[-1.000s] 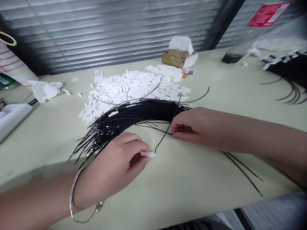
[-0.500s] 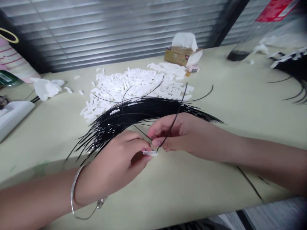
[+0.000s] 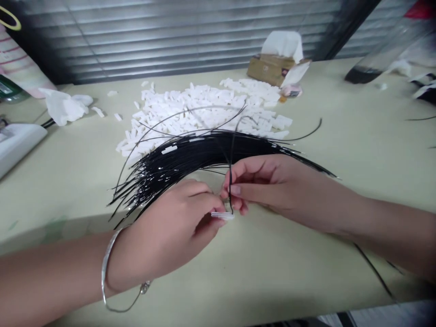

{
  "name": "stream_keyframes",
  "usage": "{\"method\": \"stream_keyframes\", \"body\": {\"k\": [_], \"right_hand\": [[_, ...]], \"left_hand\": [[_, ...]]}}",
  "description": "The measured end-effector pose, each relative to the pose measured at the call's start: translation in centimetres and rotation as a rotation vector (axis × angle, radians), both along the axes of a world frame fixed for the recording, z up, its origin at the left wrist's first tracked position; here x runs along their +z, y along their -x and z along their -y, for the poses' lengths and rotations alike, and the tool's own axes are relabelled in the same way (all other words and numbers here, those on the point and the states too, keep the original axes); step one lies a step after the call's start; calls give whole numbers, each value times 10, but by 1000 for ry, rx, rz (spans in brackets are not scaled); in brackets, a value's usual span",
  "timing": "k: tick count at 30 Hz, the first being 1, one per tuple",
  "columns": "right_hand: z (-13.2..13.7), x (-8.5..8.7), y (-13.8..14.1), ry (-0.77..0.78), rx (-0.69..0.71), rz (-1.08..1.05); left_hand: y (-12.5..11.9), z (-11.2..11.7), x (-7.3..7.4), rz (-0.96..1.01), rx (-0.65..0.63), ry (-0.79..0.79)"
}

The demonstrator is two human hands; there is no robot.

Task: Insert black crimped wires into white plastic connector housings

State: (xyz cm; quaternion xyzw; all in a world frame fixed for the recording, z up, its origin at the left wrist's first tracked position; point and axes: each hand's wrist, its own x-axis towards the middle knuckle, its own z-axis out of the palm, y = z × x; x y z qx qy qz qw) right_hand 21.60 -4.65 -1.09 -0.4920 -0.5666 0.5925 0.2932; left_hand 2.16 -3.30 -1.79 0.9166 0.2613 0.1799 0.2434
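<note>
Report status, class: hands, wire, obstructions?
Left hand pinching white connector. Right hand pinching black wire just above it. Wire bundle overlapping pile of white connectors.

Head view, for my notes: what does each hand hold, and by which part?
Left hand grips a white connector by its end; right hand pinches a black wire near its tip.

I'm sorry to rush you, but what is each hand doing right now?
Left hand: closed, holding a white plastic connector.
Right hand: closed, pinching a black wire.
</note>
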Motion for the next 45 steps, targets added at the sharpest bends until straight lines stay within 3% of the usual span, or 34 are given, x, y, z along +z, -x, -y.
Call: {"method": "stream_keyframes", "body": {"k": [4, 12, 18, 24, 33, 45], "right_hand": [[0, -1, -1, 6, -39, 60], [3, -4, -1, 67, -68, -28], [9, -3, 0, -42, -20, 60], [8, 0, 1, -124, 74, 116], [10, 4, 1, -161, 97, 134], [10, -13, -2, -420, 154, 247]], "left_hand": [[1, 1, -1, -2, -2, 21], [1, 0, -3, -54, -8, -8], [0, -1, -2, -62, 9, -126], [-1, 0, 1, -50, -4, -69], [-1, 0, 1, -44, 5, -40], [0, 1, 1, -88, -11, -29]]}}
